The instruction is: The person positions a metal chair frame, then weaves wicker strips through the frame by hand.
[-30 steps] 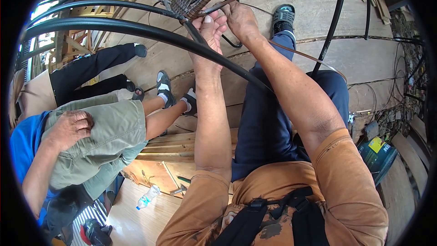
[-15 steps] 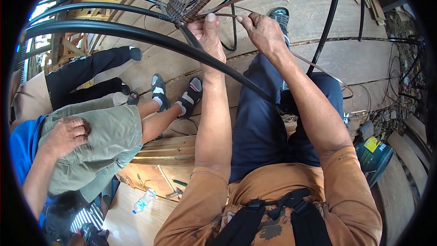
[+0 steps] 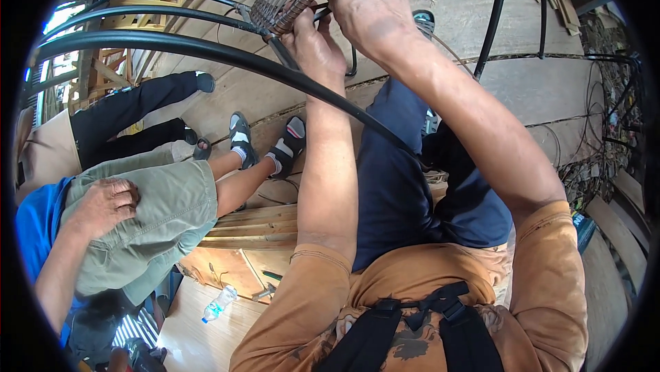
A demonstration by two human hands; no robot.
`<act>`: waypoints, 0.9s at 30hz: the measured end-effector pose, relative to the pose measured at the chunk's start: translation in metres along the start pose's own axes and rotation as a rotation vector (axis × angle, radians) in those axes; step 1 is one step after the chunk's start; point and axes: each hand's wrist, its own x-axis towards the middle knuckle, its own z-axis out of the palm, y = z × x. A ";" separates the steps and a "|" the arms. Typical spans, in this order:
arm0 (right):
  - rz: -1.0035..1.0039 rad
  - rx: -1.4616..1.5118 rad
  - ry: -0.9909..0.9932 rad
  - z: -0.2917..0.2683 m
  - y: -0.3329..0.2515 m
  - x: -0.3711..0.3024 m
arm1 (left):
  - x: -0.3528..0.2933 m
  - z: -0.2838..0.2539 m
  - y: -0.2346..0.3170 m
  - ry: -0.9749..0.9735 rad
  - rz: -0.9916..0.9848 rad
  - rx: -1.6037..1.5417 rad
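Ahead of me a woven brown wicker panel (image 3: 282, 1) is fixed to a black tubular metal frame (image 3: 192, 49). My left hand (image 3: 316, 45) is closed at the panel's lower corner, its thumb and fingertips pinching a brown weaving strip (image 3: 447, 50) against the edge. Just to its right and a little higher, my right hand (image 3: 371, 18) is closed with its back toward me, fingers curled at the wicker. Its fingertips are partly hidden; the strip's loose end trails from behind that hand and passes under my right forearm.
A person in olive shorts (image 3: 151, 214) sits close on my left, one hand on the lap. Black frame tubes (image 3: 491, 21) rise at the right. A plastic bottle (image 3: 220, 303) lies on a wooden board (image 3: 185, 331). Tangled dark strands (image 3: 591, 124) lie at the far right.
My right hand has moved left and up to the wicker beside my left hand, drawing the strip's tail along. My left fingers have curled in closer to the panel's edge.
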 end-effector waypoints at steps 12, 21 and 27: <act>-0.133 0.129 0.521 0.013 0.000 -0.042 | -0.020 -0.052 -0.006 -0.065 -0.070 0.108; -0.016 0.677 0.120 0.041 0.007 -0.051 | 0.011 -0.059 0.006 -0.140 -0.020 0.903; 0.135 0.739 0.195 0.085 0.007 -0.032 | -0.019 -0.058 -0.034 0.014 -0.168 0.386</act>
